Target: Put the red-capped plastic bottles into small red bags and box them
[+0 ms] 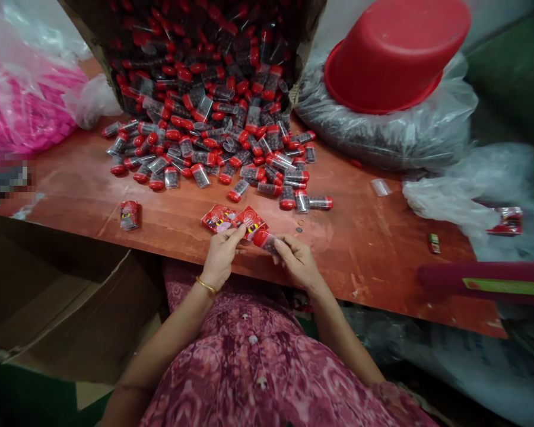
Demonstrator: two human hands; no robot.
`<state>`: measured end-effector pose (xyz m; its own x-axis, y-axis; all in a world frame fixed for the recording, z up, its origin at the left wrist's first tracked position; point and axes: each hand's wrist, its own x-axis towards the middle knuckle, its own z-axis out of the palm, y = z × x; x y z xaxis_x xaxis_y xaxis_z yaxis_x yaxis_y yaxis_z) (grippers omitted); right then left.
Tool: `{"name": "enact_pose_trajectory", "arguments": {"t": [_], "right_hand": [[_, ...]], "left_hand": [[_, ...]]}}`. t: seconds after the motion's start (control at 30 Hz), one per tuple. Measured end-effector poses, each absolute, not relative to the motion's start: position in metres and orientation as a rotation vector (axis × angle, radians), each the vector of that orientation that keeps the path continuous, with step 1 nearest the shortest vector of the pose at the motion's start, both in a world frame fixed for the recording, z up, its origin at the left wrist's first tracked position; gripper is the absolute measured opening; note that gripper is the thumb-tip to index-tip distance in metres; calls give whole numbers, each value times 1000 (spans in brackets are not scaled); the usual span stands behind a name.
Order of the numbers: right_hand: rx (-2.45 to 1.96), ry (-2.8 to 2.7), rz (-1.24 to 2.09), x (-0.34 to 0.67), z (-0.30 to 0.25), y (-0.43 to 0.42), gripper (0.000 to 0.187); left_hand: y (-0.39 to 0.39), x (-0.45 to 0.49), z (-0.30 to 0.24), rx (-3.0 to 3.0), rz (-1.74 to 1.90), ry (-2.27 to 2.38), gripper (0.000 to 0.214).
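Pinching one red-capped vial [264, 239] at the table [382, 255] edge, right hand [299, 262] was closed on it. Left hand [221, 256], fingers curled, gripped one red packet [251, 223]. Second packet [217, 218] touched it; third packet [129, 214] lay apart; vial pile [213, 142] beyond.

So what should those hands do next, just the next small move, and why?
Probably ease the red-capped vial into the red printed packet. The right hand holds the vial with its cap right beside the packet, which the left hand pinches. Whether the packet's mouth is open I cannot tell.
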<state>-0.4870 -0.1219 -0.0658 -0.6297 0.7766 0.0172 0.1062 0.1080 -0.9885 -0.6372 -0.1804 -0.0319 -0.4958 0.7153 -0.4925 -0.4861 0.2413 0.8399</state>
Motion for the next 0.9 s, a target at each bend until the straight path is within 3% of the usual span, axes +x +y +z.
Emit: {"name": "enact_pose_trajectory", "arguments": {"t": [0.53, 0.9], "right_hand": [[-905, -1634, 1912, -493, -54, -136, 45], [-924, -1475, 2004, -496, -61, -134, 39]], "left_hand": [[-176, -641, -34, 115, 1600, 1439, 38], [-183, -641, -49, 363, 1616, 1522, 38]]}}
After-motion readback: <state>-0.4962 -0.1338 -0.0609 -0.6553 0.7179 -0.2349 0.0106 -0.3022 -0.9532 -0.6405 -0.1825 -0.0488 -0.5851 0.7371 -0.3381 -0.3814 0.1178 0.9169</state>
